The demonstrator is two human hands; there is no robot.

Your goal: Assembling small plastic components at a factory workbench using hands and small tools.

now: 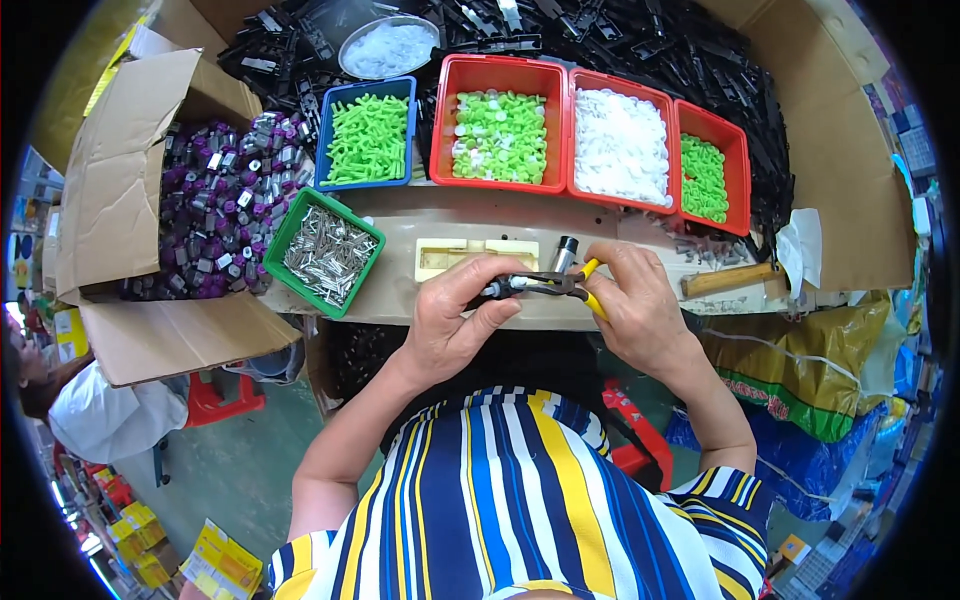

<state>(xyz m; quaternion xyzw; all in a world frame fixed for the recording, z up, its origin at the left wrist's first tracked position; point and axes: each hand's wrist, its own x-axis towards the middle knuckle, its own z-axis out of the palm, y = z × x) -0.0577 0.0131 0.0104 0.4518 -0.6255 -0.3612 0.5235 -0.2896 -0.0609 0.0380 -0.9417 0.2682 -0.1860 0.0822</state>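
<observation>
My left hand (448, 322) pinches a small dark part with a pale grey end (494, 289) between thumb and forefinger. In my right hand (640, 312) is a pair of pliers (568, 283) with yellow handles. Its dark jaws point left and meet the small part at my left fingertips; whether they bite on it I cannot tell. Just behind the pliers lies a short black-and-silver cylinder (566, 252). A cream rectangular block with recesses (430, 246) rests on the table beyond my left hand, its near side partly hidden by my fingers.
A green bin (372, 238) holds metal pins. A blue bin (413, 130) and red bins (437, 130) hold green and white plastic pieces. Black parts (690, 60) are heaped behind. At left stands a cardboard box (120, 180) of purple-and-clear pieces; a wooden-handled tool (730, 280) lies right.
</observation>
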